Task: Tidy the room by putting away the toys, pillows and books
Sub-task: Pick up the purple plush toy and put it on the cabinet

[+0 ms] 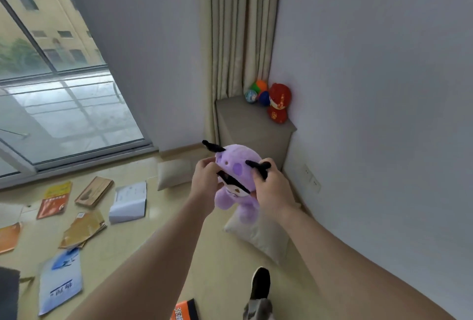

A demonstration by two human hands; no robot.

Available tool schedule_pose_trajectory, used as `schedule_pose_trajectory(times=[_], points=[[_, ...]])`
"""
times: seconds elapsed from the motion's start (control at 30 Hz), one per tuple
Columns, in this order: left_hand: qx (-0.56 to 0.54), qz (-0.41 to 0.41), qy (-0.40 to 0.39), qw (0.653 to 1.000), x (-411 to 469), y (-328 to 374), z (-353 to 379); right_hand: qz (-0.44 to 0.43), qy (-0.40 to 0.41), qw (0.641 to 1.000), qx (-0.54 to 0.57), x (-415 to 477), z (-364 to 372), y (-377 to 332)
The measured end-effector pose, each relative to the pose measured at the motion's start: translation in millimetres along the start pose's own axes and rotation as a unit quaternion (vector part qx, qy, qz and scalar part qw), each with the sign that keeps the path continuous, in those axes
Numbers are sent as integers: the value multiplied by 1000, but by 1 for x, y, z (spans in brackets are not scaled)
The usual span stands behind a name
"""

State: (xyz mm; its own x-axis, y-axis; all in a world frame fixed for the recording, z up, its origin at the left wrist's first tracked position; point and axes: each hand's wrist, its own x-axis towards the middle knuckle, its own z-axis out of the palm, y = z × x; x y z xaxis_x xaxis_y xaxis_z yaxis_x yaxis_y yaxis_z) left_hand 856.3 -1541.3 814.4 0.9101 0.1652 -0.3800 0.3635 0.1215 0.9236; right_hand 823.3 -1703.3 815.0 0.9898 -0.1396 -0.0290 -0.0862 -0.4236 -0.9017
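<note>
**Toy in both hands, cabinet corner ahead**

Far left, the glass door [64, 104] let the daylight in. Below it, books [53, 200] lay scattered flat across the floor [122, 237], none gathered up, so that part of the job looked wholly undone. Moving across, a pillow [174, 172] lay against the foot of the wall, out of place as well.

Then the action: the left hand [204, 178] had its fingers curled round the side of the purple toy [234, 163], steadying the head. The toy was up in the air at mid-frame, clear of the floor, held out ahead of the body above a second pillow [258, 240]. On its other side the right hand [272, 186] was closed round one black horn and the head beneath it. Two hands, I'd judge, because that soft head would flop in one.

Just beyond, the cabinet [243, 114] in the corner carried balls [257, 91] and a red doll [279, 103], pushed back toward the wall with bare top left in front. That made it look like the spot picked for toys, and the likely destination for this one, though that was only my reading.
</note>
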Motion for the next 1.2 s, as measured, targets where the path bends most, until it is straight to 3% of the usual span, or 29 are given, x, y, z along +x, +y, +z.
schedule_pose_trajectory(times=[0.1,0.4,0.57,0.73,1.0,1.2], points=[[-6,-27,-17,999,65,16,16,16,-4,1000,10,61,9,15],[156,-51,-45,985,266,102,100,70,-9,994,80,258,17,29],[144,-117,-67,980,362,134,137,94,6,992,89,352,17,33],[169,-110,-118,972,480,146,184,128,24,990,63,451,24,58],[269,-184,-235,916,691,117,256,304,146,926,172,610,79,105],[283,-187,-267,902,784,96,304,333,214,903,167,699,95,145]])
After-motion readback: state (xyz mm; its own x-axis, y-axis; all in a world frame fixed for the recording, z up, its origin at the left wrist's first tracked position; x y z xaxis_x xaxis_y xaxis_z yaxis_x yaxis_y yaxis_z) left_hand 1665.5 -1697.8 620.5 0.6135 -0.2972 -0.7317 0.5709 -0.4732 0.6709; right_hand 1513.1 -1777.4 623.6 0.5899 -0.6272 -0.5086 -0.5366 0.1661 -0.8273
